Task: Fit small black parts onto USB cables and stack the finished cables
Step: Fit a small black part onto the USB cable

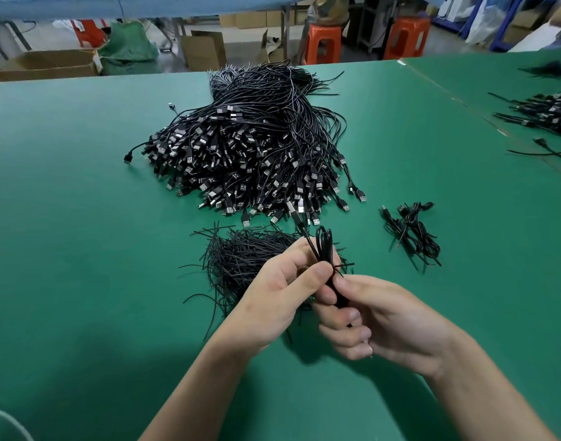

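Both grips closed on one folded cable (pixel 323 246), held above the worktop (pixel 81 218).

Left grip (pixel 282 291): thumb and fingers pinch the cable's loops at mid-length. Loop ends stand up just beyond the thumb.

Right grip (pixel 384 323): fingers curled round the lower part of the same cable, thumb tip against it. The two thumbs nearly touch.

One thin black tie (pixel 345 265) sticks out sideways from the cable, just above my right thumb.

Directly behind the left grip: one loose pile of ties (pixel 237 262), too many to count.

Farther out, beyond both grips: one big heap of cables (pixel 256 154), plugs facing me, uncountable.

Out beyond the right grip: small stack of finished cables (pixel 414 235), two or three; I cannot separate them.

Far right edge: a second heap (pixel 546 113), blurred.

Past the worktop: two orange stools (pixel 323 43).
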### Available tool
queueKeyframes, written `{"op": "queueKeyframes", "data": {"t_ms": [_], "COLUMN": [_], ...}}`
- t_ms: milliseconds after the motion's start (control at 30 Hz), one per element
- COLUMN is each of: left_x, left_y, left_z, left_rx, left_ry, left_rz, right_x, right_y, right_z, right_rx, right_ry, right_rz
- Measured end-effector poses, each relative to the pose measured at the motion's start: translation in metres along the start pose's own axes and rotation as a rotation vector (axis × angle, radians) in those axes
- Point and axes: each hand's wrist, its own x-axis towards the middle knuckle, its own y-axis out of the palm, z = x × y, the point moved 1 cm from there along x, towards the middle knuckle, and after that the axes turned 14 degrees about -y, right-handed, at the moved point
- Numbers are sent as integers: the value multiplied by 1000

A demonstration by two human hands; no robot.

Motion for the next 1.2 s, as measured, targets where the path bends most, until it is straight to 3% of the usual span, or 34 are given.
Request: {"op": "queueKeyframes", "data": {"t_ms": [233, 333, 433, 567, 700, 833, 900, 1000, 1067, 1200], "left_x": [-2, -4, -5, -6, -9, -8, -8, -9, -11, -12], "left_y": [-2, -1, -4, -7, -5, -3, 0, 0, 3, 3], "left_z": [-2, -6, -7, -3, -3, -4, -6, -7, -5, -6], "left_rx": [97, 61, 88, 56, 56, 40, 151, 556, 699, 534], "left_ry": [52, 38, 37, -86, -184, -118, 14, 285, 364, 362], "left_rz": [-70, -98, -144, -66, -68, -115, -266, -576, -669, -484], "right_x": [2, 5, 3, 4, 9, 13, 18, 27, 30, 33], "right_y": [8, 8, 6, 2, 5, 12, 14, 17, 19, 22], "right_z": [-1, -2, -1, 6, 8, 2, -1, -6, -6, 0], "right_rx": [-242, -770, -1395, -1691, -1548, -1289, -1073, -676, -518, -473], "right_ry": [-44, -183, -477, -786, -800, -719, -690, -646, -597, -596], "right_rz": [-143, -272, -489, -372, -372, -502, -598, -717, -751, -756]}}
